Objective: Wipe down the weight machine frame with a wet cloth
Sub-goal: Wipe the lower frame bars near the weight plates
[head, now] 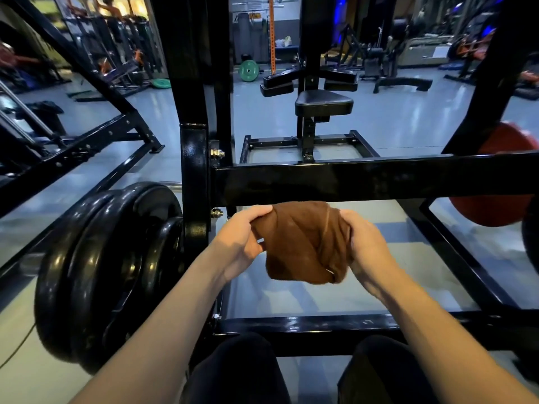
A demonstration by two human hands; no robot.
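A brown cloth (pixel 303 243) hangs bunched between my two hands, just below the black horizontal bar (pixel 350 182) of the weight machine frame. My left hand (pixel 242 237) grips the cloth's left edge, fingers curled over its top. My right hand (pixel 367 243) grips the right side. The cloth is close under the bar, and I cannot tell whether it touches it. A black upright post (pixel 194 182) with bolts joins the bar on the left. A lower black rail (pixel 306 326) runs across near my knees.
Black weight plates (pixel 96 272) hang on the left of the post. A red plate (pixel 495 176) sits at the right end of the frame. A black padded seat (pixel 323 103) stands beyond the bar. Other gym machines and green plates (pixel 248 70) fill the far floor.
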